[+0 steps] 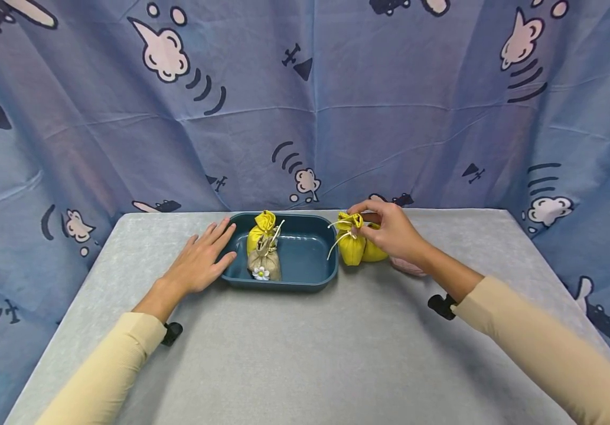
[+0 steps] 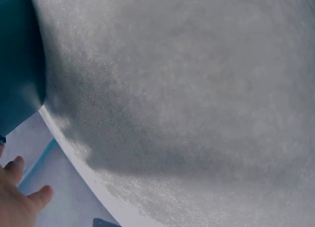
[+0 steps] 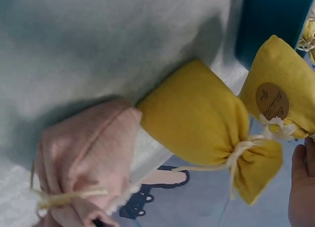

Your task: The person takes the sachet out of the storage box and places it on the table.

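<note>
My right hand (image 1: 392, 230) pinches the gathered neck of a yellow drawstring pouch (image 1: 351, 251), just beyond the right end of a dark blue tray (image 1: 278, 285). The right wrist view shows a round brown label and a white flower on this pouch (image 3: 268, 79). Behind my right fingers stands a second yellow pouch (image 1: 374, 252), partly hidden. With fingers spread, my left hand (image 1: 198, 260) rests at the tray's left rim. Inside the tray's left half, a beige pouch (image 1: 268, 262) with a white flower stands in front of another yellow pouch (image 1: 253, 239).
A pink pouch (image 3: 93, 148) sits right of the second yellow pouch, mostly covered by my right hand in the head view. The grey tabletop (image 1: 305, 348) extends toward me, and a patterned blue curtain (image 1: 390, 141) hangs behind its back edge.
</note>
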The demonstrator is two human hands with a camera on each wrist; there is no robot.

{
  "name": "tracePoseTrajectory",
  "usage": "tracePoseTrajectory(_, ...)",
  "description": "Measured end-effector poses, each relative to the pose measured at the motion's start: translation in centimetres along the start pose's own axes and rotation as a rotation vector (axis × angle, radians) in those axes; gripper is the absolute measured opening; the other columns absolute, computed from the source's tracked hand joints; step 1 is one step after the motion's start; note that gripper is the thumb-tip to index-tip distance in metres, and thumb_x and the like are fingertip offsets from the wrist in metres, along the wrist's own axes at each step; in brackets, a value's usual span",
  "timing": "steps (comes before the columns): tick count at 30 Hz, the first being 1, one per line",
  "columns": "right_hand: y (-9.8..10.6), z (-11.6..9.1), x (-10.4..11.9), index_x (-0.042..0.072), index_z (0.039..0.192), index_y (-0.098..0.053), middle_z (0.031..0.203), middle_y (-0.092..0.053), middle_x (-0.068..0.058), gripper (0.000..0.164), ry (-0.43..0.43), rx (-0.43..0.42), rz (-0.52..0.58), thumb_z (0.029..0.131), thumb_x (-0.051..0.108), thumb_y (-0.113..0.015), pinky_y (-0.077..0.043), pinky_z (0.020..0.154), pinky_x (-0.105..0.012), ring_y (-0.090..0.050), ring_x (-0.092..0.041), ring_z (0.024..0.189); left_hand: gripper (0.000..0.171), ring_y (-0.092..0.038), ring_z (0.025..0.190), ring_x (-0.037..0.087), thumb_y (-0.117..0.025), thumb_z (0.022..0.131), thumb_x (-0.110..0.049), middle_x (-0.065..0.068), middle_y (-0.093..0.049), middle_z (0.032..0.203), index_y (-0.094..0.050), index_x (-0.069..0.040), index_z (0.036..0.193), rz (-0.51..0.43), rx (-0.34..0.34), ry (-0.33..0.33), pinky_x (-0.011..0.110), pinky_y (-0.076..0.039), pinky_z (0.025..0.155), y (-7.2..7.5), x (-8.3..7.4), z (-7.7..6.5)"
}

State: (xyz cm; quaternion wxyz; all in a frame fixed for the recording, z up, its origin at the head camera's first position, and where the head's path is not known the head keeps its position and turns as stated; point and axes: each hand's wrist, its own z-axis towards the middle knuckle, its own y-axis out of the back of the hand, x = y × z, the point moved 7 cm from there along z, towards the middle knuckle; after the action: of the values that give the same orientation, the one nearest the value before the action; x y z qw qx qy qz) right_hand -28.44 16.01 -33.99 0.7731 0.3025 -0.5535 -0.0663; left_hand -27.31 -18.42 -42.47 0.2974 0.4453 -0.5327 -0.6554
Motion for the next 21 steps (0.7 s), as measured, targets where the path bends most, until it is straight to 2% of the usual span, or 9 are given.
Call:
tracePoseTrajectory(3, -0.2, -0.1, -0.5, -0.004, 0.114, -0.067, 0.124, -0.063, -0.021, 0.028, -0.025, 0.003, 0.006, 0.087, -0.011, -0.068, -0.056, 0.084, -0.027, -0.066, -0.035, 0.112, 0.067, -0.015, 0.150, 0.040, -0.045, 0.106, -0.040, 0.009, -0.011, 0.167, -0.019, -0.012, 0.161, -0.002, 0.000, 0.001, 0.070, -0.017, 0.112, 0.0, 0.0, 0.0)
tracePoseTrajectory(7, -0.6, -0.1, -1.4, -0.004, 0.114, -0.067, 0.125, -0.064, -0.021, 0.029, -0.066, 0.012, 0.029, 0.086, -0.011, -0.069, -0.056, 0.088, -0.034, -0.065, -0.035, 0.113, 0.067, -0.015, 0.150, 0.039, -0.045, 0.106, -0.040, 0.010, -0.011, 0.167, -0.019, -0.012, 0.160, -0.004, 0.002, 0.003, 0.070, -0.017, 0.112, 0.0, 0.0, 0.0)
tracePoseTrajectory(12, -1.4, -0.2, -2.3, -0.003, 0.113, -0.066, 0.123, -0.063, -0.023, 0.027, -0.065, 0.057, -0.067, 0.087, -0.009, -0.070, -0.054, 0.090, -0.047, -0.066, -0.037, 0.111, 0.067, -0.015, 0.150, 0.040, -0.045, 0.106, -0.040, 0.009, -0.011, 0.167, -0.019, -0.012, 0.161, -0.002, -0.001, 0.002, 0.070, -0.017, 0.111, 0.0, 0.0, 0.0)
tracePoseTrajectory(21, -1.8, -0.3, -2.4, -0.001, 0.114, -0.066, 0.124, -0.063, -0.021, 0.026, -0.081, 0.086, -0.110, 0.089, -0.007, -0.069, -0.056, 0.087, -0.042, -0.067, -0.034, 0.109, 0.067, -0.016, 0.150, 0.040, -0.045, 0.106, -0.040, 0.009, -0.011, 0.167, -0.020, -0.012, 0.161, -0.010, -0.003, 0.002, 0.069, -0.017, 0.112, 0.0, 0.1, 0.0)
